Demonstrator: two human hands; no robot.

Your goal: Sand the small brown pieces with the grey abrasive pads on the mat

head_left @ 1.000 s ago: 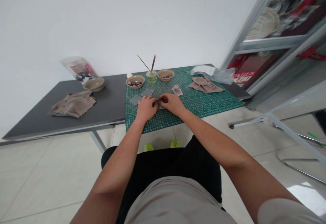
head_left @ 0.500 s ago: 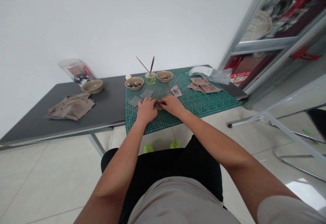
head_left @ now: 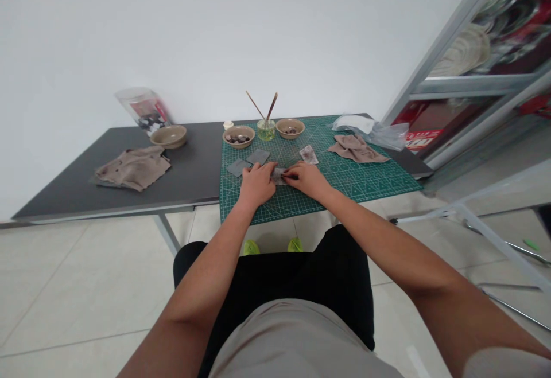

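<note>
Both my hands rest on the green cutting mat (head_left: 365, 180) on the dark table (head_left: 189, 177). My left hand (head_left: 257, 183) lies with fingers curled, pressing down a small grey sheet (head_left: 279, 176). My right hand (head_left: 309, 178) is pinched on a small dark piece at that sheet's right edge. What the piece is I cannot make out. Two more grey squares (head_left: 248, 162) lie just behind my left hand, and a speckled sheet (head_left: 309, 155) lies behind my right hand.
Two tan bowls (head_left: 239, 136) (head_left: 290, 128) with dark pieces flank a glass jar with sticks (head_left: 266, 128). A beige cloth (head_left: 356, 148) and a plastic bag (head_left: 370, 128) lie at the right. At the left are another cloth (head_left: 133, 168), a bowl (head_left: 168, 136) and a packet (head_left: 144, 111). A metal shelf (head_left: 473, 80) stands at the right.
My hands have stayed together on the grey sheet, with the right hand's pinch shifting slightly along its edge. The view has swung a little to the left.
</note>
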